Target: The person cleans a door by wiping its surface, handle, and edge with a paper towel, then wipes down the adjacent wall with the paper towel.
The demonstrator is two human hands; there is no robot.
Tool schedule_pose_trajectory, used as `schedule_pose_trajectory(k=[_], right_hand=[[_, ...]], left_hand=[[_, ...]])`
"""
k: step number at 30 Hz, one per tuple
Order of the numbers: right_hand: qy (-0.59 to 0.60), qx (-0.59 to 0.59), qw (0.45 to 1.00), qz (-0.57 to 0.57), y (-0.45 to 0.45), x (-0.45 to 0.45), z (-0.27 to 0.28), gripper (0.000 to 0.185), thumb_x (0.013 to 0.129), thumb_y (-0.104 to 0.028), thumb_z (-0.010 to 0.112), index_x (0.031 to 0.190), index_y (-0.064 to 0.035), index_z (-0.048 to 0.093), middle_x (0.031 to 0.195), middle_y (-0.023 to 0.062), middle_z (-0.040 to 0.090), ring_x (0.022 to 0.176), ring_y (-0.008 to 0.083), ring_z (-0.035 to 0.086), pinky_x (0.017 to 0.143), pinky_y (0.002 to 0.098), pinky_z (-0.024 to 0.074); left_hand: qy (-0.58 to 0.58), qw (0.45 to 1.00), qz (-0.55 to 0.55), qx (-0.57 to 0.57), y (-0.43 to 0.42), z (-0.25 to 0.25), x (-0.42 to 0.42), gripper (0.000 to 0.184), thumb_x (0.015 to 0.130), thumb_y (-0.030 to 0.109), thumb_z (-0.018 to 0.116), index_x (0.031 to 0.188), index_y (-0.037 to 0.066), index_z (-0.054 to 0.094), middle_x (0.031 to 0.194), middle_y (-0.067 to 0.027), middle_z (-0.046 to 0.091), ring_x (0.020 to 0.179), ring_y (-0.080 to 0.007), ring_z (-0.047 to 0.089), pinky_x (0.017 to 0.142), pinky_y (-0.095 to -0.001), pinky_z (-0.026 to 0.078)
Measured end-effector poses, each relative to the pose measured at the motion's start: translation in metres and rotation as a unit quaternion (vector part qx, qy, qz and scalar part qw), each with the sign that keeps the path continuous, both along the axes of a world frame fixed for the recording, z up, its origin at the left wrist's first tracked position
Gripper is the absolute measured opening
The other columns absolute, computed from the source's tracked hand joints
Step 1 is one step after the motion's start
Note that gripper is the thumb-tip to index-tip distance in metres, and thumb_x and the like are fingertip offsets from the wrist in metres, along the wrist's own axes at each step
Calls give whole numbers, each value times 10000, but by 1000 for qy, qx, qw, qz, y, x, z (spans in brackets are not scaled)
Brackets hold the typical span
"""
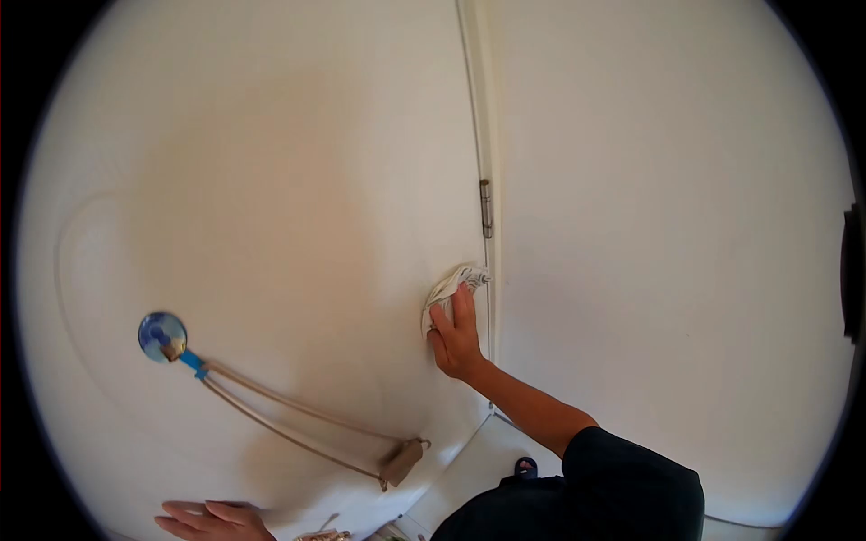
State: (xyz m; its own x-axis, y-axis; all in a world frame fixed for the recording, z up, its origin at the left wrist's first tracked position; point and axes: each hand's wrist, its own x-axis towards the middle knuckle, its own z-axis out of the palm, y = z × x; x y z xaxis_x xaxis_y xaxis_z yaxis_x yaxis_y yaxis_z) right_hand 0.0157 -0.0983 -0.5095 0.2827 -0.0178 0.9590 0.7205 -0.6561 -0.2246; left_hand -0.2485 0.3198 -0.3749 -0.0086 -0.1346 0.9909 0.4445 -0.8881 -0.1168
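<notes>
My right hand presses a crumpled white cloth with dark print flat against a white door, close to its hinged edge. The fingers are bent over the cloth, which bunches out above and beside them. At the lower left, my left hand is partly cut off by the frame's bottom edge. Its fingers are stretched out and hold nothing; whether they touch the door I cannot tell. Between the hands, a round blue disc on the door carries a blue strap, with two tan cords running to a brown block.
A metal hinge sits in the door's edge, beside a white wall. A dark object shows at the far right. Below, a foot in a dark sandal stands on the pale floor. Small items lie at the bottom edge.
</notes>
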Motion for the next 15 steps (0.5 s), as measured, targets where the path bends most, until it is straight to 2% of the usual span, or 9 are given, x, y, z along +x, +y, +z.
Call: schedule_pose_trajectory(k=[2, 5, 9, 12, 15], right_hand=[[18, -9, 1000, -9, -3, -1, 4, 513, 895, -68, 696, 1403, -59, 624, 1642, 336, 308, 1495, 581, 317, 1223, 668, 253], [-6, -33, 999, 5, -24, 18, 24, 550, 887, -82, 708, 1428, -73, 607, 1650, 321, 305, 1500, 578, 309, 1221, 663, 262], [-51, 8, 999, 2, -49, 39, 93, 571, 912, -74, 676, 1476, -79, 589, 1666, 306, 304, 1499, 564, 328, 1223, 635, 276], [-69, 8, 997, 14, -51, 35, 104, 572, 950, -63, 634, 1517, -60, 561, 1675, 307, 302, 1511, 546, 330, 1226, 622, 279], [-72, 38, 996, 32, -45, 34, 101, 550, 946, -67, 634, 1494, -56, 580, 1662, 312, 323, 1507, 548, 338, 1226, 624, 279]], left_hand=[[3, 1000, 11, 15, -4, 4, 0, 601, 1145, 371, 381, 1613, -5, 413, 1686, -291, 285, 1532, -463, 322, 1221, -568, 307], [11, 1000, 8, 16, -3, 3, -1, 603, 1146, 372, 379, 1618, -3, 402, 1689, -287, 277, 1530, -462, 325, 1215, -575, 311], [17, 1000, 14, 3, -2, -2, -1, 608, 1149, 383, 372, 1625, 6, 392, 1693, -288, 268, 1531, -464, 323, 1211, -580, 314], [12, 1000, 10, 19, -1, 1, 1, 607, 1152, 393, 365, 1630, 20, 391, 1694, -286, 270, 1534, -463, 321, 1211, -583, 314], [15, 999, 14, 26, -8, -2, 0, 605, 1154, 395, 359, 1633, 25, 388, 1696, -286, 268, 1533, -470, 322, 1210, -589, 315]])
